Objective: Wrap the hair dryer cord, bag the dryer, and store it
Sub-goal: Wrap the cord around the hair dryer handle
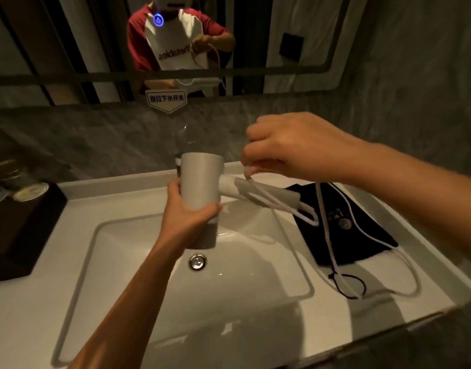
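Note:
A white hair dryer (199,182) is held over the sink with its barrel upright and its handle pointing right. My left hand (187,206) grips the barrel from below. My right hand (285,147) pinches the white cord (326,235) just above the handle, where a few loops lie along it. The rest of the cord hangs down to the counter and curls near the front right edge. A black drawstring bag (349,235) lies flat on the counter to the right of the sink, its black string looped in front of it.
The white sink (117,249) has a chrome drain plug (198,262) below the dryer. A dark tray (24,227) with cups stands at the left. The faucet (186,139) rises behind the dryer. A mirror (96,49) covers the wall and shows a person.

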